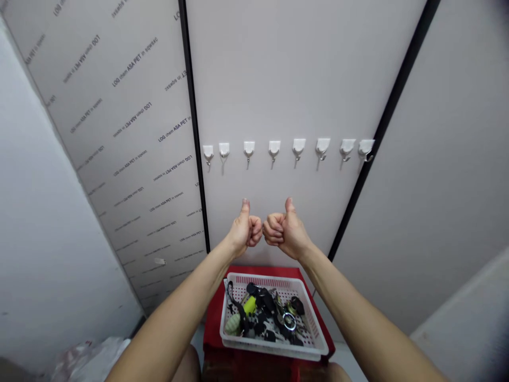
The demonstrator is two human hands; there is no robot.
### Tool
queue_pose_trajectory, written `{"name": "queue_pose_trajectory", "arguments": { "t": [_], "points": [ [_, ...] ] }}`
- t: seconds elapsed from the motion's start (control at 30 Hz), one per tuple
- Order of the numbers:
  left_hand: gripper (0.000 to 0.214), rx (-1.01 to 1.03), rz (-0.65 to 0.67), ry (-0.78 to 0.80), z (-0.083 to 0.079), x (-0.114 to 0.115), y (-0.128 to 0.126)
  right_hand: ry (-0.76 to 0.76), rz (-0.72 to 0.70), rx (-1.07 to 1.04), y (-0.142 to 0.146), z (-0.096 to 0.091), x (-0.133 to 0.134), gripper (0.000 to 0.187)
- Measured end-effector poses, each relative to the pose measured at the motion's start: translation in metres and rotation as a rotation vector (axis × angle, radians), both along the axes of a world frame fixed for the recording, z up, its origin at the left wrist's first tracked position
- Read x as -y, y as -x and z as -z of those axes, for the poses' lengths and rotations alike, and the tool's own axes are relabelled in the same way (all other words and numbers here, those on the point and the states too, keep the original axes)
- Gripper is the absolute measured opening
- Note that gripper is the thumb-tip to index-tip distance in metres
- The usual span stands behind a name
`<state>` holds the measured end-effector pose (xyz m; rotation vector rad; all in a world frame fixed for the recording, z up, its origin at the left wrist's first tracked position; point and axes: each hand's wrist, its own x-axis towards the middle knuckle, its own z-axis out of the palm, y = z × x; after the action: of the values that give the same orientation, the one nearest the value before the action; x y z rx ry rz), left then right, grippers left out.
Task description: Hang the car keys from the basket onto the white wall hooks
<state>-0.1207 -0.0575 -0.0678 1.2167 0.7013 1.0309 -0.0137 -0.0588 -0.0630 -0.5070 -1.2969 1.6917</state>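
Note:
My left hand [244,231] is raised in front of the wall panel, its fingers curled into a fist and its thumb pointing up. Mirroring it, my right hand [287,229] makes the same closed fist with the thumb up. The knuckles of both hands are close together, and neither fist shows anything in it. Below them sits a white plastic basket [274,350] holding a jumble of keys [268,302], with a silver key ring [289,321], a yellow-green piece [249,306] and a pale green ribbed piece [233,324] among them.
A row of several white adhesive hooks [274,147] runs across the light wall panel [302,69] above my hands. The basket rests on a red stool-like surface [214,323]. A printed panel [151,132] stands left, and a clear plastic bag [91,361] lies low at the left.

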Motion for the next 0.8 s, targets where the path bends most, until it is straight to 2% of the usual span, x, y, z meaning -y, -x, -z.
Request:
{"name": "queue_pose_trajectory", "arguments": {
  "t": [0.1,0.17,0.23,0.33,0.4,0.5,0.6,0.7,0.8],
  "points": [
    [0.057,-0.048,-0.036,0.021,0.013,0.002,0.007,0.014,0.025,0.079,0.006,0.015,-0.001,0.056],
    [0.054,-0.137,-0.092,0.051,0.031,0.004,0.017,0.005,0.084,0.210,0.009,0.034,-0.001,0.053],
    [0.047,-0.253,-0.207,0.067,0.058,0.007,0.034,-0.043,0.179,0.414,0.011,0.059,-0.002,0.048],
    [0.033,-0.429,-0.521,0.000,0.108,0.014,0.064,-0.172,0.300,0.765,0.015,0.100,-0.002,0.040],
    [0.027,-0.550,-0.662,-0.036,0.141,0.020,0.079,-0.279,0.324,0.973,0.021,0.124,0.001,0.036],
    [0.020,-0.685,-0.616,-0.027,0.173,0.032,0.086,-0.443,0.303,1.272,0.034,0.145,0.009,0.030],
    [0.016,-0.774,-0.554,-0.072,0.182,0.042,0.082,-0.521,0.251,1.449,0.045,0.154,0.016,0.023],
    [0.017,-0.817,-0.529,-0.119,0.178,0.045,0.075,-0.500,0.224,1.420,0.049,0.157,0.017,0.020],
    [0.017,-0.832,-0.501,-0.167,0.174,0.046,0.070,-0.478,0.258,1.335,0.047,0.161,0.015,0.017]
  ]
}}
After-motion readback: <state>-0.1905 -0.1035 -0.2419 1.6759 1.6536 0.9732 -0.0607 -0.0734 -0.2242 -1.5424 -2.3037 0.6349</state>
